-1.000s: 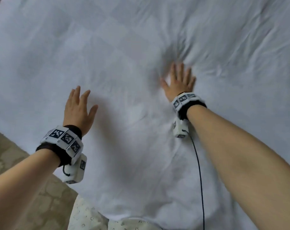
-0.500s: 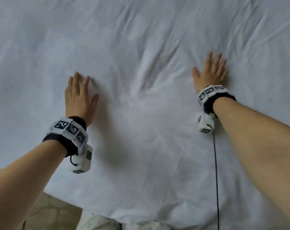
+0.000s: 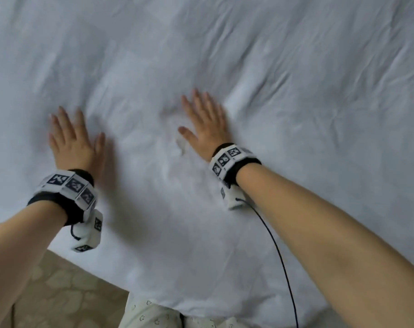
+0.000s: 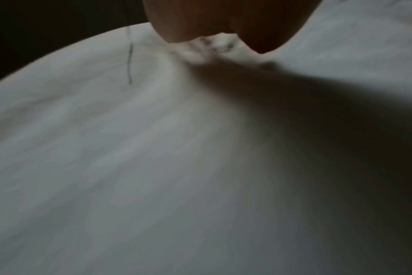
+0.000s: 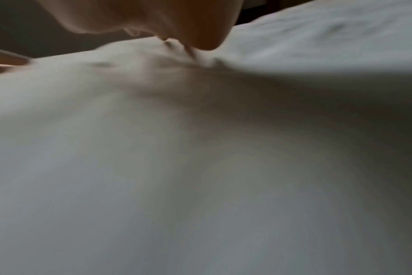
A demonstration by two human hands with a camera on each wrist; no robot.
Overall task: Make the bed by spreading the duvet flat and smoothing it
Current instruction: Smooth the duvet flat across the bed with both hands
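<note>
White, creased fabric duvet (image 3: pixel 284 74) lies spread over the bed, filling nearly the whole head view; its near edge hangs by the person's legs. Fine wrinkles run diagonally across the cloth beyond and to the right of the right hand; the patch between the two hands shows softer, shallower folds.

Left hand (image 3: pixel 71 140): palm down on the duvet, fingers straight and slightly fanned, grip open, nothing held. Right hand (image 3: pixel 206 126): likewise flat on the cloth, fingers extended, grip open, nothing held. The hands lie apart, the right set farther onto the bed than the left.

Wrist views: dim and blurred; each shows the heel of a palm pressed into white cloth, small puckers just in front of it.

Both wrists carry black bands with white marker tiles (image 3: pixel 70 185). A thin black cable (image 3: pixel 279 256) trails from the right wrist toward the person. Beige patterned floor (image 3: pixel 59 292) shows below the left forearm.
</note>
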